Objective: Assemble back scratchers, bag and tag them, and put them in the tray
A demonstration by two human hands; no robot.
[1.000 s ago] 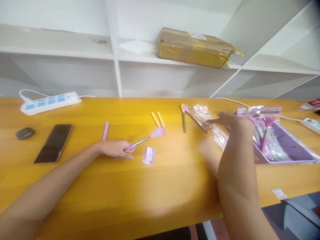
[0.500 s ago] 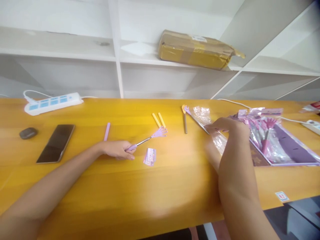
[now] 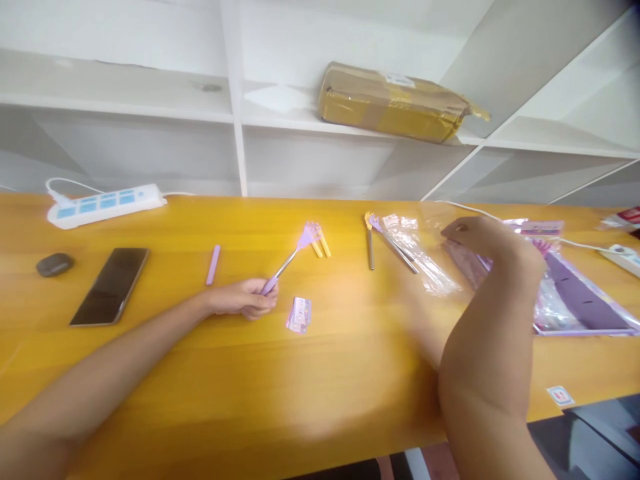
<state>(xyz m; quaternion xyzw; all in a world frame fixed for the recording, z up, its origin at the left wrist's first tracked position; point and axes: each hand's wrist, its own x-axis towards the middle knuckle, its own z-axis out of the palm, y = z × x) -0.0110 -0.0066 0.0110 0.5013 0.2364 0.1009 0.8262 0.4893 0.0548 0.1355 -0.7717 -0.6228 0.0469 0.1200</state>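
My left hand [image 3: 245, 298] is closed around the purple handle of a back scratcher [image 3: 285, 263] with a metal rod. Its claw-shaped head points up and away, in front of two yellow sticks [image 3: 324, 241]. Just below lie small printed cards [image 3: 299, 315]. Farther right, my right hand [image 3: 480, 237] hovers near the purple box, its fingers partly visible and apparently holding nothing. Clear plastic wrappers [image 3: 425, 267] lie to its left. Beside them rest a yellow-headed back scratcher [image 3: 370, 243] and a purple-headed one [image 3: 393, 241].
A purple box [image 3: 590, 300] with wrapped items stands at the right. On the left are a purple stick [image 3: 213, 265], a phone [image 3: 110, 287], a dark case [image 3: 55, 265] and a power strip [image 3: 107, 205]. A taped parcel [image 3: 395, 103] sits on the shelf behind.
My right hand has moved right, off the plastic wrapper, which now lies spread on the table. My left hand has tilted the back scratcher more upright, its head moving away from me.
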